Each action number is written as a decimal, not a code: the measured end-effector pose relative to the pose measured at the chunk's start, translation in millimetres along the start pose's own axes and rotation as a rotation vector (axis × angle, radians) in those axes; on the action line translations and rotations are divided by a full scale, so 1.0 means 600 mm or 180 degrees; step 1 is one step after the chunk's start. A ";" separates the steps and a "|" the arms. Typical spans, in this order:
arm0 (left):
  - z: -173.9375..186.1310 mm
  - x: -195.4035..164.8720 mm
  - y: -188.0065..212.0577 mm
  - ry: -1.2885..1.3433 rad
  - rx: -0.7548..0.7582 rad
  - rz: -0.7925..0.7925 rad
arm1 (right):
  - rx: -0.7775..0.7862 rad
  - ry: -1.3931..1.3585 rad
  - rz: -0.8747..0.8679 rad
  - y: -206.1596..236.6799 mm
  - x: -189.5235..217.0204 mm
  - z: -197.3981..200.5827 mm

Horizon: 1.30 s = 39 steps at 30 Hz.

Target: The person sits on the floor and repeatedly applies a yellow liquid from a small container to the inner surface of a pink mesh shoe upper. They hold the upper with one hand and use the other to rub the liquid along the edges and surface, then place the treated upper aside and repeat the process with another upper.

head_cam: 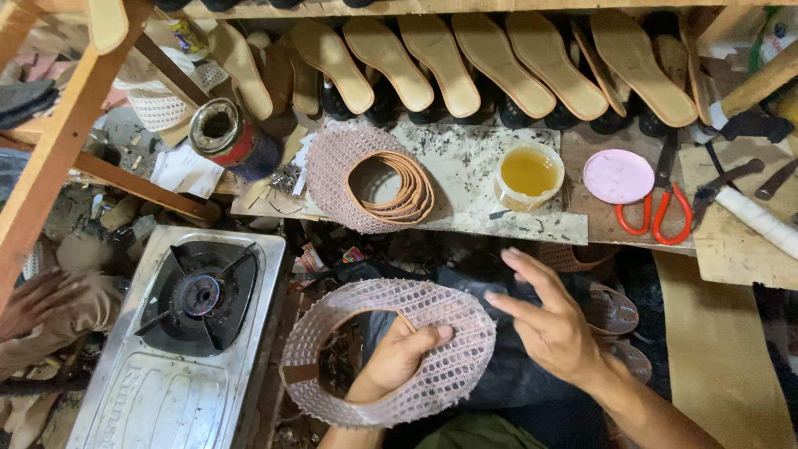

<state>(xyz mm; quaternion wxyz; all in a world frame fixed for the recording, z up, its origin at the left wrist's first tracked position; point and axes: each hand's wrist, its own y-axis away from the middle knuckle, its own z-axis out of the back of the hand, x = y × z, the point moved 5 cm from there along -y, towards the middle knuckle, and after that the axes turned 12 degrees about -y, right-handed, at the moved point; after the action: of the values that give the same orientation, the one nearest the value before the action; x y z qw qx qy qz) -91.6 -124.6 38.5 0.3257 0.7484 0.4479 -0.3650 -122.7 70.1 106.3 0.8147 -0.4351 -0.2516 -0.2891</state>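
Observation:
My left hand [397, 357] grips a curved pink mesh shoe upper [391, 347] with a tan leather edge, thumb on top and fingers inside its opening. My right hand [549, 320] hovers just to its right, fingers spread and holding nothing, above dark cloth on my lap. On the board ahead lies a stack of similar mesh uppers [366, 179] with tan edging. A small tub of yellow glue [529, 175] stands to its right, with its pink lid [618, 176] beside it.
A single-burner gas stove [199, 299] sits at the left. Red-handled scissors [657, 208] lie next to the lid. Several tan insoles [490, 62] line the back shelf. A tin can [223, 133] stands at the back left. Another person's hand [33, 303] shows at the far left.

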 end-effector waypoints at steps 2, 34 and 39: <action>0.000 0.005 -0.002 0.0012 0.0017 0.0000 | -0.0013 -0.0104 0.0061 0.003 0.004 0.001; -0.053 0.102 -0.039 -0.2885 -0.1111 -0.0732 | -0.1675 -0.3138 -0.2975 0.336 0.031 -0.011; -0.051 0.078 -0.039 -0.3218 -0.0510 -0.0946 | -0.2647 -0.2337 -0.3725 0.437 0.002 0.064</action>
<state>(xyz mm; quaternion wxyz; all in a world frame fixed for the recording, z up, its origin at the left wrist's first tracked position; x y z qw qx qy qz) -89.4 -70.3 11.3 0.5019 0.3803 0.3627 -0.6870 52.9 222.0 -21.6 0.1679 -0.5677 -0.5622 -0.5775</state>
